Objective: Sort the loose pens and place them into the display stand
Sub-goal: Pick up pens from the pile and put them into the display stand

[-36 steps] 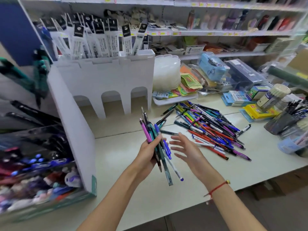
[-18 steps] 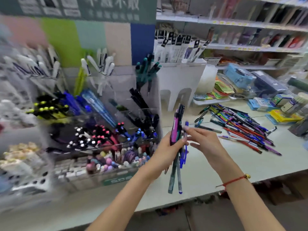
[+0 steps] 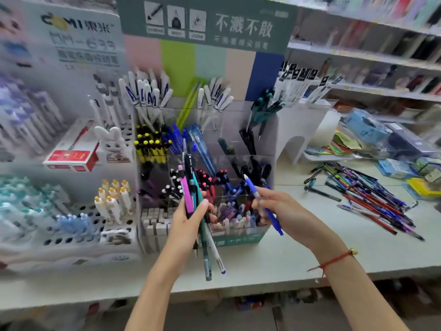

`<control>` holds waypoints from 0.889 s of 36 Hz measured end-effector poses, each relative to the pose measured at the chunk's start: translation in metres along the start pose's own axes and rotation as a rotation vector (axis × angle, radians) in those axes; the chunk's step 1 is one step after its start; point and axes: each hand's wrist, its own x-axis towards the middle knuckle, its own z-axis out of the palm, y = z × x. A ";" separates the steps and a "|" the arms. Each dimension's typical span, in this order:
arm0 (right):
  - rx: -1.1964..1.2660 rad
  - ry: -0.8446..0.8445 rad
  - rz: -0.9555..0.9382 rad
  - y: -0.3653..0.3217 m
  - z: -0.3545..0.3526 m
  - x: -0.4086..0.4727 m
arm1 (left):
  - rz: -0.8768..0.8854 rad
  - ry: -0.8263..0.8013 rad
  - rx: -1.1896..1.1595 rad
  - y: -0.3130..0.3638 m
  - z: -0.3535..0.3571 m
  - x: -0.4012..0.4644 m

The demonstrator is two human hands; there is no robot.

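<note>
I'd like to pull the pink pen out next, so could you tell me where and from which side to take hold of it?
Pinch the pink pen by its upper barrel, coming from above. That end stands upright clear of the left hand, which grips the bundle lower down, so an upward pull should probably slide it free.

The single head view looks forward and down, close over the display stand (image 3: 205, 163) on the counter (image 3: 274, 263).

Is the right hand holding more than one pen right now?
No, the right hand pinches just one blue plastic pen.
</note>
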 end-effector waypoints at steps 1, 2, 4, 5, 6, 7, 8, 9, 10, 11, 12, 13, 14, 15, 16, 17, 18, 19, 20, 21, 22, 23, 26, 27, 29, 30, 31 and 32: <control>-0.006 -0.013 -0.027 -0.004 0.002 -0.001 | 0.015 0.018 -0.022 0.002 -0.003 -0.001; -0.023 -0.023 -0.050 -0.009 0.003 -0.002 | 0.031 0.033 -0.038 0.004 -0.007 -0.002; -0.067 -0.003 -0.079 -0.016 0.005 -0.002 | 0.059 0.062 -0.069 0.008 -0.014 -0.005; -0.087 0.043 -0.099 -0.020 0.004 -0.002 | 0.073 0.080 -0.088 0.009 -0.016 -0.007; -0.114 0.121 -0.135 -0.022 0.001 0.000 | 0.088 0.095 -0.114 0.011 -0.017 -0.010; -0.137 0.218 -0.186 -0.023 -0.002 0.001 | 0.100 0.112 -0.144 0.012 -0.018 -0.012; -0.152 0.320 -0.237 -0.023 -0.007 0.002 | 0.107 0.129 -0.173 0.012 -0.019 -0.014; -0.158 0.414 -0.278 -0.021 -0.012 0.003 | 0.111 0.148 -0.201 0.012 -0.020 -0.014; -0.159 0.489 -0.302 -0.020 -0.018 0.003 | 0.112 0.166 -0.224 0.011 -0.021 -0.015; -0.158 0.538 -0.310 -0.018 -0.023 0.003 | 0.111 0.181 -0.241 0.010 -0.022 -0.014; -0.148 0.561 -0.301 -0.016 -0.027 0.003 | 0.110 0.191 -0.248 0.009 -0.024 -0.013; -0.134 0.559 -0.282 -0.016 -0.031 0.003 | 0.108 0.194 -0.252 0.008 -0.024 -0.012; -0.105 0.522 -0.252 -0.017 -0.033 0.003 | 0.107 0.197 -0.258 0.008 -0.025 -0.011; -0.064 0.458 -0.216 -0.019 -0.034 0.002 | 0.110 0.200 -0.267 0.008 -0.025 -0.009; -0.017 0.374 -0.184 -0.023 -0.033 0.001 | 0.115 0.203 -0.273 0.008 -0.024 -0.008; 0.013 0.290 -0.167 -0.027 -0.030 -0.001 | 0.116 0.208 -0.274 0.009 -0.024 -0.007; 0.010 0.221 -0.171 -0.032 -0.025 -0.003 | 0.115 0.213 -0.272 0.009 -0.023 -0.006; -0.033 0.178 -0.189 -0.036 -0.021 -0.005 | 0.114 0.216 -0.271 0.010 -0.023 -0.005; -0.088 0.163 -0.214 -0.040 -0.015 -0.006 | 0.114 0.218 -0.274 0.011 -0.023 -0.004; -0.138 0.168 -0.252 -0.043 -0.010 -0.006 | 0.111 0.222 -0.282 0.012 -0.022 -0.003; -0.164 0.187 -0.296 -0.046 -0.005 -0.004 | 0.109 0.226 -0.291 0.013 -0.023 -0.002; -0.167 0.210 -0.342 -0.049 0.001 -0.001 | 0.106 0.228 -0.298 0.014 -0.023 -0.001; -0.113 0.265 -0.511 -0.063 0.024 0.012 | 0.105 0.228 -0.305 0.015 -0.025 -0.001; -0.117 0.277 -0.570 -0.068 0.033 0.017 | 0.104 0.227 -0.305 0.015 -0.026 -0.001; -0.151 0.275 -0.646 -0.077 0.052 0.029 | 0.099 0.212 -0.309 0.015 -0.028 0.000; -0.181 0.277 -0.657 -0.080 0.061 0.037 | 0.097 0.200 -0.313 0.015 -0.029 0.000; -0.227 0.289 -0.656 -0.082 0.069 0.046 | 0.094 0.189 -0.311 0.016 -0.030 0.000; -0.290 0.308 -0.653 -0.084 0.075 0.056 | 0.090 0.175 -0.302 0.017 -0.031 0.000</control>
